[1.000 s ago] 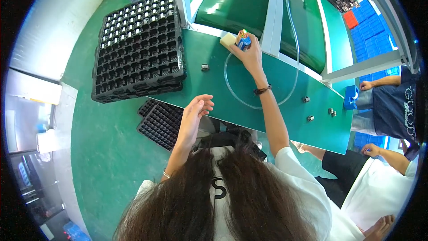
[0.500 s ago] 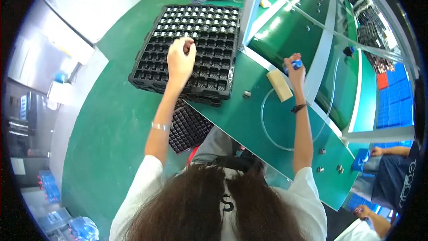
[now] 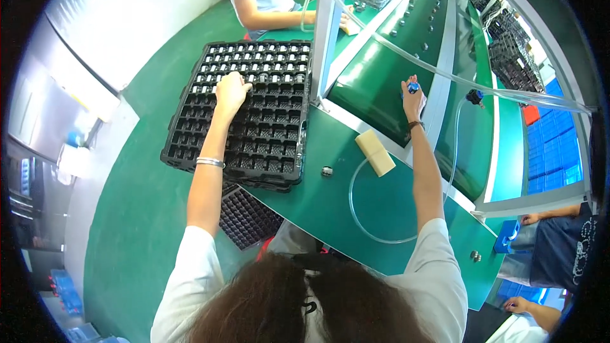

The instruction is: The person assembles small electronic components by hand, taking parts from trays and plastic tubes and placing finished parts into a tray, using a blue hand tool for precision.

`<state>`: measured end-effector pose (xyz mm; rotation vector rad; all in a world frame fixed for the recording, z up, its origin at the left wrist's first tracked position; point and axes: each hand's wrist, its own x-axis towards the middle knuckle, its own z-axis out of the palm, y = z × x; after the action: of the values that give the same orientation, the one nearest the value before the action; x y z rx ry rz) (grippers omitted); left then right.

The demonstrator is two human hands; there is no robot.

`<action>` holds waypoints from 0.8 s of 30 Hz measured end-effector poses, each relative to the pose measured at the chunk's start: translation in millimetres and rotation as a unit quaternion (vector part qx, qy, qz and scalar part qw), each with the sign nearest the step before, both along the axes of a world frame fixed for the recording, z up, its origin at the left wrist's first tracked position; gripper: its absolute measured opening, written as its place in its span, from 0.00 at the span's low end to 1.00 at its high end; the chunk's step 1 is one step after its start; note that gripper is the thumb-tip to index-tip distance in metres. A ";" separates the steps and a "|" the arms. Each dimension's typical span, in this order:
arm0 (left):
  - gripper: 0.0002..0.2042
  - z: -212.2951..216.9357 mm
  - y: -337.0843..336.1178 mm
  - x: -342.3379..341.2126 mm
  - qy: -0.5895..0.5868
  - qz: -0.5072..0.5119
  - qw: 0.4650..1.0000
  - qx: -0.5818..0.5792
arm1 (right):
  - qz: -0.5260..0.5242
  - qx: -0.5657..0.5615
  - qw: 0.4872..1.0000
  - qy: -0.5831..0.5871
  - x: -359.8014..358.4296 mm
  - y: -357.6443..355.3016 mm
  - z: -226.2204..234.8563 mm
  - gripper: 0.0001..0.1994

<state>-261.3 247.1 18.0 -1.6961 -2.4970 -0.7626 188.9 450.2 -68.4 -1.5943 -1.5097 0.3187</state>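
Note:
My left hand [image 3: 231, 92] is over the black tray [image 3: 264, 174], beside the rows that hold small silver parts. Its fingers are curled together, and whatever they hold is hidden. The tray's nearer rows show bare pockets. My right hand [image 3: 413, 105] reaches over the green conveyor belt [image 3: 362, 82], closed around a small blue object [image 3: 413, 87] whose kind I cannot make out. A yellowish foam block [image 3: 375, 152] lies on the green table [image 3: 324, 209] nearer to me, below my right hand. To its left sits one small metal part [image 3: 326, 171].
A clear hose [image 3: 353, 206] loops over the table under my right forearm. A metal post [image 3: 329, 38] rises beside the tray. More metal parts [image 3: 476, 256] lie at the right. Another person's arm [image 3: 273, 20] is beyond the tray; a second person [image 3: 553, 241] is at the right.
My left hand has moved farther up the tray to the edge of the filled rows. My right hand has gone farther out over the belt, away from the foam block. The whole view has shifted.

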 end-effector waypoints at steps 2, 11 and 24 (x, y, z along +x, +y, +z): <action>0.12 2.4 -3.2 2.2 -0.002 0.001 0.999 0.034 | -0.009 0.033 0.999 0.006 -1.9 2.4 -0.5 0.18; 0.16 31.4 -42.0 28.8 -0.485 -0.110 0.862 0.098 | 0.002 0.073 0.997 0.001 1.3 0.4 6.5 0.17; 0.15 11.8 -152.6 206.1 -0.848 -0.296 0.439 -0.006 | 0.151 -0.104 0.761 0.623 -35.8 -246.6 83.4 0.14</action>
<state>-55.2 94.5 29.8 -1.9652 -1.4943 -4.1610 153.1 203.6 15.0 -0.8321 -0.6176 1.4396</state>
